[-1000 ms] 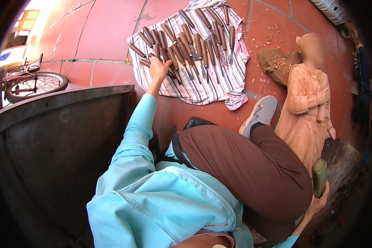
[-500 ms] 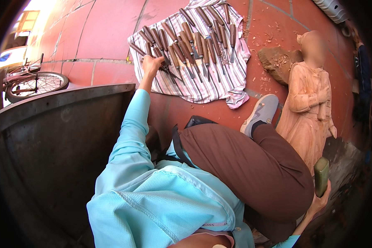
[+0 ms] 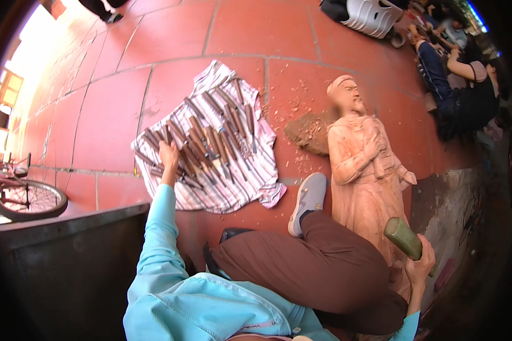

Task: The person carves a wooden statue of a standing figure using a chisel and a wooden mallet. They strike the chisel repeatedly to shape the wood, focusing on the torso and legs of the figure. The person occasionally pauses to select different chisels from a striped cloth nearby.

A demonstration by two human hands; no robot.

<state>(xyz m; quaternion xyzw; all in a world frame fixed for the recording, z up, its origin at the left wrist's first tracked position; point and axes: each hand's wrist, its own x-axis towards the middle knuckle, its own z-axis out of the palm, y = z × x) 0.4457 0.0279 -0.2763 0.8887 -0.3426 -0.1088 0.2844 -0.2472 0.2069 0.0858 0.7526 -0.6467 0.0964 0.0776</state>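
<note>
My left hand (image 3: 168,154) is closed around the dark wooden handle of a carving chisel (image 3: 168,134) at the left of a spread of tools. Several more chisels (image 3: 213,142) with brown handles and metal blades lie side by side on a striped shirt (image 3: 233,196) on the floor. In my right hand (image 3: 420,262) is a green block-headed mallet (image 3: 403,237), held over the lower part of a carved statue (image 3: 361,193). The statue is a pale wooden robed figure, lying on its back to my right, its head end by a brown block (image 3: 310,133).
Wood chips (image 3: 301,102) are scattered over the red tiles (image 3: 256,28). A dark panel (image 3: 68,256) stands at my left, with a bicycle (image 3: 28,199) beyond it. Another person (image 3: 466,85) sits at the far right, near a grey plastic chair (image 3: 372,17). My shod foot (image 3: 308,202) is beside the statue.
The view has swung to the right and up. My right hand has raised the mallet and tilted it over the statue. My left hand stays among the chisels.
</note>
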